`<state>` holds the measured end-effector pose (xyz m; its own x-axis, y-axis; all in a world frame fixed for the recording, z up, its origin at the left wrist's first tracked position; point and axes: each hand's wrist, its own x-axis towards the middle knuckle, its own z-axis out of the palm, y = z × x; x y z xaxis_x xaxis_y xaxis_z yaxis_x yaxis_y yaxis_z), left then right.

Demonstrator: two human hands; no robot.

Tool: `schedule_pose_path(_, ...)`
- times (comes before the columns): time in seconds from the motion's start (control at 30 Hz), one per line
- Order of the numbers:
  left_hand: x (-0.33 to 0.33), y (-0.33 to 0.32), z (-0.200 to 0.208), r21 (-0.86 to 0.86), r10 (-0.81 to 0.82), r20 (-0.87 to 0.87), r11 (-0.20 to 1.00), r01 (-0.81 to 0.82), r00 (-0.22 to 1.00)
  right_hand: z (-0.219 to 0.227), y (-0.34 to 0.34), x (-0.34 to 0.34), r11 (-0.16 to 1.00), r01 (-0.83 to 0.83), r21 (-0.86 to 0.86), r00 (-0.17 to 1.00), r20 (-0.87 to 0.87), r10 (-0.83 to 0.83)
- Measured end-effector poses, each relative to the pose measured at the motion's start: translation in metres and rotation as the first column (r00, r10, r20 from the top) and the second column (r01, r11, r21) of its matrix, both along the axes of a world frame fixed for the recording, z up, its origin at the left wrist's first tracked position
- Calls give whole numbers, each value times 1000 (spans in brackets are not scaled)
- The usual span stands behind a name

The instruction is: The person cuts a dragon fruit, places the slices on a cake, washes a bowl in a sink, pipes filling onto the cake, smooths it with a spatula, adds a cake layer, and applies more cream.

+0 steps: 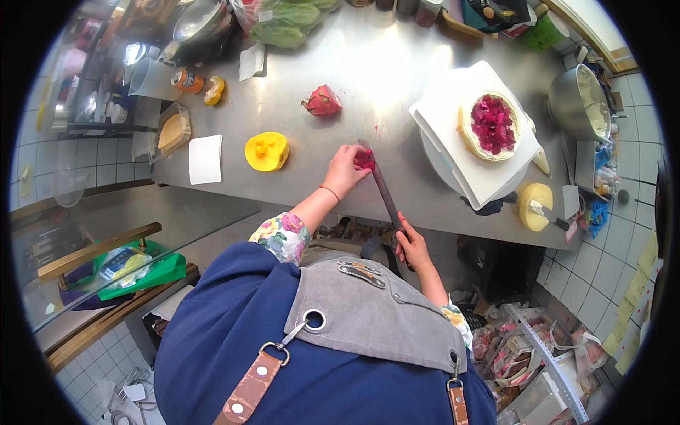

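Note:
My left hand [344, 173] has its fingers closed around a small piece of red dragon fruit [365, 160] at the steel table's front half. In my right hand [413, 246] is the handle of a long knife [386, 193]. Its dark blade slants away from me and lies right beside the fruit piece. Farther back rests a larger dragon fruit portion [323, 101] with its pink skin on. To the right, a round cream-covered cake [464, 122] carries a heap of dark red fruit cubes [494, 125] and sits on a white board [464, 180].
A yellow rounded object [267, 151] and a white square sheet [205, 160] lie left on the steel table [304, 159]. At right are a metal mixing bowl [581, 103] with cream and a pale sponge cake [534, 206]. A bag of leafy greens [283, 27] lies at the back.

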<state>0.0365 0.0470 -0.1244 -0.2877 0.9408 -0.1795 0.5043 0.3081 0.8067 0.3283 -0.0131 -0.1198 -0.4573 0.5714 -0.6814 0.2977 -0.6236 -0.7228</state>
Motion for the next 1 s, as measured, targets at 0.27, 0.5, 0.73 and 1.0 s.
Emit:
schedule_pose_path(0.27, 3, 0, 0, 60, 92, 217, 992, -107, 972, 26, 14, -4, 999, -51, 8, 998, 23, 51)
schedule_pose_path(0.5, 24, 18, 39, 170, 85, 409, 971, -168, 909, 77, 14, 13, 996, 24, 88, 999, 21, -26)
schedule_pose_path(0.73, 85, 92, 133, 353, -123, 558, 930, -100, 821, 173, 31, 45, 914, 182, 363, 956, 153, -251)
schedule_pose_path(1.0, 132, 168, 143, 500, -247, 357, 865, 39, 901, 213, 66, 63, 572, -305, 761, 659, 603, -451)
